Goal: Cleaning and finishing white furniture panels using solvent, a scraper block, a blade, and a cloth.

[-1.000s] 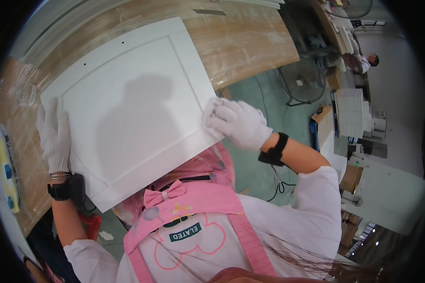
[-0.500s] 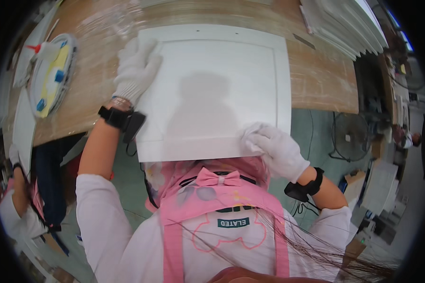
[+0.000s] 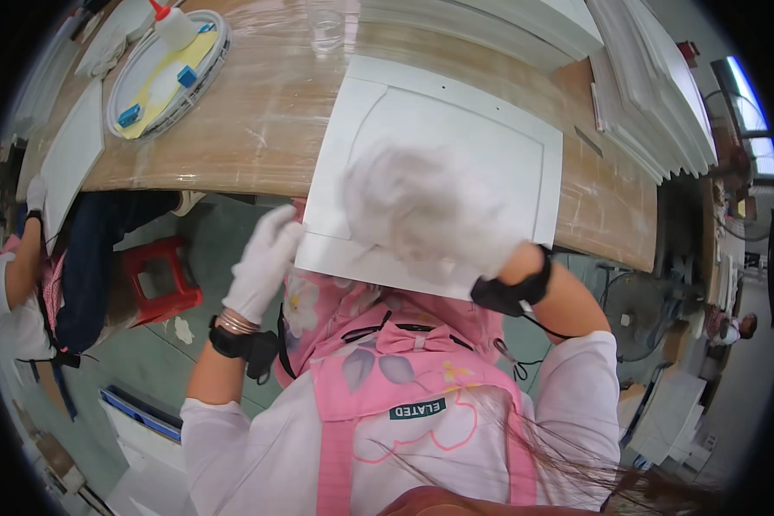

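Note:
A white cabinet-door-like panel (image 3: 456,125) with a recessed centre and two small holes near its far edge lies on the table, its near end jutting toward my apron. Over its middle, my right hand (image 3: 473,228), in a white glove, is smeared by motion. It seems closed on a bunched white cloth (image 3: 391,193), whose outline blends with the glove. Beside the panel's near left edge is my left hand (image 3: 262,267), also gloved. Its fingers are stretched out and hold nothing; whether the fingertips touch the edge I cannot tell.
At the left stands a round white lid or tray (image 3: 120,95) with a red-tipped bottle (image 3: 175,28) and blue pieces. White panels (image 3: 654,82) stack at the right. A red stool (image 3: 159,279), a fan (image 3: 636,314) and another person's arm (image 3: 30,245) are around the table (image 3: 258,103).
My right hand has swept from the panel's near right corner to its middle. My left hand has come off the far left corner toward me. The panel looks turned slightly clockwise; the view has shifted.

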A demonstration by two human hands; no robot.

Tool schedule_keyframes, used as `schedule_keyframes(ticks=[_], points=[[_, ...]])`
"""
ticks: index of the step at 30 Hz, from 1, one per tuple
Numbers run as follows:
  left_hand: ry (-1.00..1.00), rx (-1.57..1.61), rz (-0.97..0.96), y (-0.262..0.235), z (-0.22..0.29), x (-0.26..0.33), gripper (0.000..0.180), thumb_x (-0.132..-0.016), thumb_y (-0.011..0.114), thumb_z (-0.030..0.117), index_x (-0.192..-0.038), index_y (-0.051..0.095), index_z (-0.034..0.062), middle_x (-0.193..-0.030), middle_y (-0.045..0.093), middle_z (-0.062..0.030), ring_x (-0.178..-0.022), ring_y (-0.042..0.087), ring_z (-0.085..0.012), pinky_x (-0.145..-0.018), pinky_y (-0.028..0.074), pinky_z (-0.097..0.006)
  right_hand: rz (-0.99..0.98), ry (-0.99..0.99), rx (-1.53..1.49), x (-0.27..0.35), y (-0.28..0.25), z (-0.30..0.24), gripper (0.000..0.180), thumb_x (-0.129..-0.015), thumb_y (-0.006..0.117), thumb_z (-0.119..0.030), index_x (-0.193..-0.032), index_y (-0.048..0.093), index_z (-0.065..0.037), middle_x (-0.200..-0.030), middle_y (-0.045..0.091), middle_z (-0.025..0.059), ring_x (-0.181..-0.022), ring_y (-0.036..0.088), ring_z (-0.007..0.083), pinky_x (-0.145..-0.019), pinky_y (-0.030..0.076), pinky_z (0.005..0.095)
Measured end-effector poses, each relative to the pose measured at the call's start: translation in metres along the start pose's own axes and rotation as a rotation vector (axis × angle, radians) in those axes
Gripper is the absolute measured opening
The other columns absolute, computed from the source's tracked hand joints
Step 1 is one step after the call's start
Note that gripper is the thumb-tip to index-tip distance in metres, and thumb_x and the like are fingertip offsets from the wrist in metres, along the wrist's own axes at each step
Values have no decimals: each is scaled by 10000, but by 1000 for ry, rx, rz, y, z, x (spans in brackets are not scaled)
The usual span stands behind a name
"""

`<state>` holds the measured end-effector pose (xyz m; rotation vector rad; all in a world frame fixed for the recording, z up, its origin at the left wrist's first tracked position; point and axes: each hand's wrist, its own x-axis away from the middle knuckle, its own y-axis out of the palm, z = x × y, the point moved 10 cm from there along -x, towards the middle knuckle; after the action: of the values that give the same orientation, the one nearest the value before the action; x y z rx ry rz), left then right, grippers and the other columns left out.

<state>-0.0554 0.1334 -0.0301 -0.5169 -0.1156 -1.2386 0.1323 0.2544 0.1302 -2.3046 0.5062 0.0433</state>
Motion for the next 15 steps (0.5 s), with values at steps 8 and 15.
schedule_keyframes(ticks=[8, 15], points=[[-163, 385, -280, 55, 1, 16, 498, -1041, 513, 383, -1337, 452, -12, -927, 645, -91, -655, 645, -130, -552, 549, -258, 64, 210, 644, -59, 30, 103, 260, -842, 622, -175, -1101, 644, -160, -1205, 608, 50, -1143, 572, 270, -960, 470, 428], [-188, 409, -309, 59, -3, 11, 415, -1047, 501, 310, -1296, 456, -19, -910, 651, -99, -645, 645, -141, -548, 548, -260, -197, 115, 665, -19, 79, 66, 334, -815, 631, -252, -1148, 658, -247, -1252, 592, 0, -1163, 579, 253, -908, 521, 427]])
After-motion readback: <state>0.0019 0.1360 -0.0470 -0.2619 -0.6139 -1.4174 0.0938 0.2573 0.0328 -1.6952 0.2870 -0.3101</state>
